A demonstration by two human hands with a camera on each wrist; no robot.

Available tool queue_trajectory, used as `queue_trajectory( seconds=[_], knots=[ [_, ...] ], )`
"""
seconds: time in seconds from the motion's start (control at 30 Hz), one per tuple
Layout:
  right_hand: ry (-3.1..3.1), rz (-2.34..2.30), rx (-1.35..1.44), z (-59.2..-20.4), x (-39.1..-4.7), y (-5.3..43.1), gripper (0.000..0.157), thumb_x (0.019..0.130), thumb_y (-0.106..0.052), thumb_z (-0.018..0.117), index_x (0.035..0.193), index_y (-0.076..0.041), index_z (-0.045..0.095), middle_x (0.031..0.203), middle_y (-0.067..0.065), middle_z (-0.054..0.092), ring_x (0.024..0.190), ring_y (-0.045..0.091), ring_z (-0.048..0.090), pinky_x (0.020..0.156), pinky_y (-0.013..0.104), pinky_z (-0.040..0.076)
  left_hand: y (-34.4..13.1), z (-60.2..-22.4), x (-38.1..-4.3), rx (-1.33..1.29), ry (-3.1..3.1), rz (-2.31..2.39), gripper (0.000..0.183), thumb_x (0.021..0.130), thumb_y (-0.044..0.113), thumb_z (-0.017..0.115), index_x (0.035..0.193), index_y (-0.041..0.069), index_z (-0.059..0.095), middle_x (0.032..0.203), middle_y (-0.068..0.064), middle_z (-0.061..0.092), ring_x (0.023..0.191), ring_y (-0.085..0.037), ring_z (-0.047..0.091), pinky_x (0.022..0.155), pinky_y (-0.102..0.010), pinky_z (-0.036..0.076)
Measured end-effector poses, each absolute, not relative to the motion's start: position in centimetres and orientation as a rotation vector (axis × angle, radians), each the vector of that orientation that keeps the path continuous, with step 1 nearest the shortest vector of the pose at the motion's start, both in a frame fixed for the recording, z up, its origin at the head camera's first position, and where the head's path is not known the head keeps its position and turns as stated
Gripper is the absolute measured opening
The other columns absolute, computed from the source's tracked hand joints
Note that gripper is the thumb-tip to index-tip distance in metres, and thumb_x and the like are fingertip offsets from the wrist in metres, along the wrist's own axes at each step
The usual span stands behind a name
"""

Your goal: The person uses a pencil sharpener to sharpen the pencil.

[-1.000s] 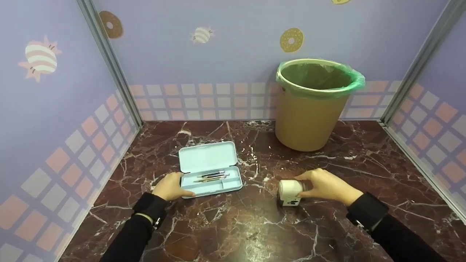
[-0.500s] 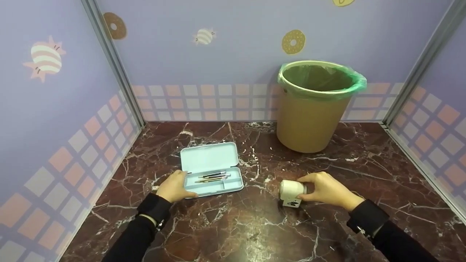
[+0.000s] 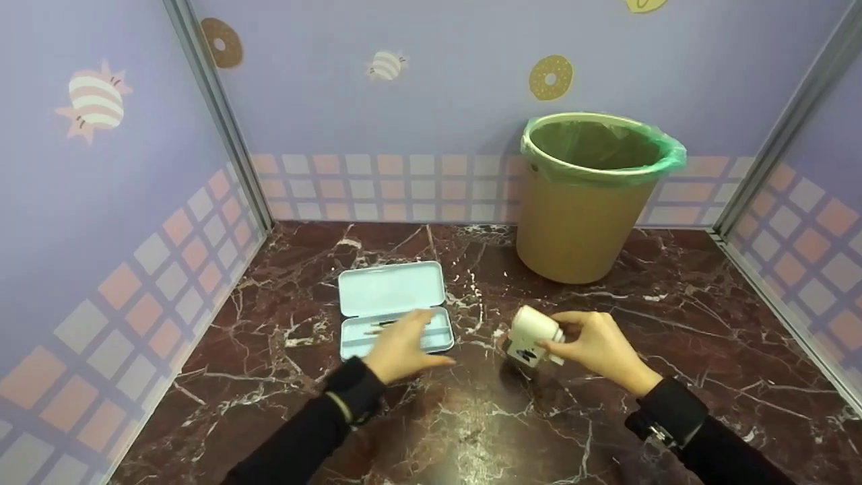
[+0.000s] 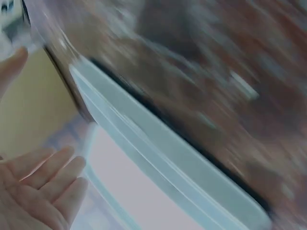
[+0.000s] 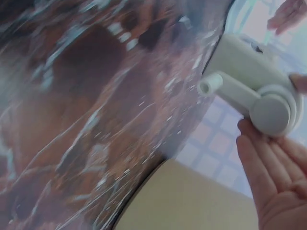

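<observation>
My right hand (image 3: 599, 350) pinches a white crank pencil sharpener (image 3: 531, 333) between thumb and fingers at its crank side. The sharpener is tilted and appears lifted off the table; in the right wrist view its crank handle (image 5: 235, 91) faces the camera. With fingers extended and nothing held, my left hand (image 3: 401, 347) hovers over the front of an open light-blue pencil case (image 3: 392, 289). Inside the case lie several pencils (image 3: 374, 331), partly hidden by that hand. The left wrist view is blurred but shows the spread left hand (image 4: 43, 191) beside the case's edge (image 4: 168, 143).
A tan bin (image 3: 579, 229) lined with a green bag stands at the back right. Small pale crumbs (image 3: 475, 289) are scattered on the dark marbled table between case and bin. Patterned walls (image 3: 417, 121) enclose the table at the back and both sides.
My left hand has let go of the case's left end and swung right across its front. The right hand has raised and tilted the sharpener, which stood upright on the table before.
</observation>
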State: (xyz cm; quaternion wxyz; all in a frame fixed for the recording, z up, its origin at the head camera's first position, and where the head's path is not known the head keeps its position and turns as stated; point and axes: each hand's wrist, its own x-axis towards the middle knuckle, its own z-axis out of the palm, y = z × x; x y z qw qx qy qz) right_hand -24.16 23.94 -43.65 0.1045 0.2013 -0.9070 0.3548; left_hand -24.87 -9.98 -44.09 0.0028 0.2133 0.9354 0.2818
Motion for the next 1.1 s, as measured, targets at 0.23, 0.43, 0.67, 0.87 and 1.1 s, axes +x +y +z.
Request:
queue_trajectory(
  seconds=[0.23, 0.43, 0.67, 0.87, 1.1],
  knots=[
    [-2.635, 1.133, 0.41, -42.5, -23.6, 22.2, 0.043, 0.081, -0.024, 0.087, 0.112, 0.003, 0.075, 0.097, 0.02, 0.08, 0.077, 0.022, 0.078, 0.062, 0.018, 0.056, -4.7, -43.9, -24.5, 0.723, 2.912, 0.942, 0.097, 0.078, 0.046, 0.083, 0.155, 0.006, 0.039, 0.157, -0.018, 0.048, 0.144, -0.035, 0.05, 0.121, -0.051, 0.039],
    [-2.595, 1.145, 0.381, -42.0, -23.4, 21.1, 0.036, 0.081, -0.021, 0.086, 0.108, 0.001, 0.077, 0.096, 0.019, 0.08, 0.077, 0.022, 0.078, 0.06, 0.019, 0.055, -2.1, -44.6, -24.3, 0.751, 2.979, 1.014, 0.091, 0.076, 0.042, 0.088, 0.149, 0.005, 0.049, 0.145, -0.015, 0.061, 0.129, -0.03, 0.063, 0.11, -0.044, 0.051],
    [-2.586, 1.142, 0.345, -41.8, -23.3, 20.5, 0.034, 0.082, -0.024, 0.086, 0.105, -0.001, 0.078, 0.095, 0.018, 0.08, 0.075, 0.022, 0.078, 0.059, 0.019, 0.054, -0.9, -45.4, -24.1, 0.754, 3.055, 1.142, 0.078, 0.075, 0.036, 0.09, 0.14, 0.006, 0.058, 0.128, -0.01, 0.071, 0.11, -0.024, 0.071, 0.095, -0.034, 0.059],
    [-2.591, 1.125, 0.35, -41.9, -23.2, 20.4, 0.035, 0.082, -0.026, 0.086, 0.105, -0.001, 0.077, 0.096, 0.017, 0.08, 0.075, 0.022, 0.078, 0.06, 0.021, 0.056, -0.5, -45.6, -24.2, 0.726, 3.064, 1.2, 0.07, 0.076, 0.033, 0.09, 0.134, 0.007, 0.062, 0.12, -0.01, 0.075, 0.101, -0.021, 0.074, 0.088, -0.03, 0.06],
    [-2.589, 1.143, 0.395, -41.7, -23.2, 20.5, 0.043, 0.081, -0.027, 0.087, 0.112, 0.001, 0.075, 0.105, 0.02, 0.079, 0.086, 0.028, 0.079, 0.073, 0.034, 0.063, -0.8, -45.2, -24.6, 0.753, 3.014, 1.268, 0.064, 0.075, 0.027, 0.09, 0.13, 0.006, 0.064, 0.112, -0.012, 0.078, 0.094, -0.023, 0.075, 0.082, -0.027, 0.06]
  ],
)
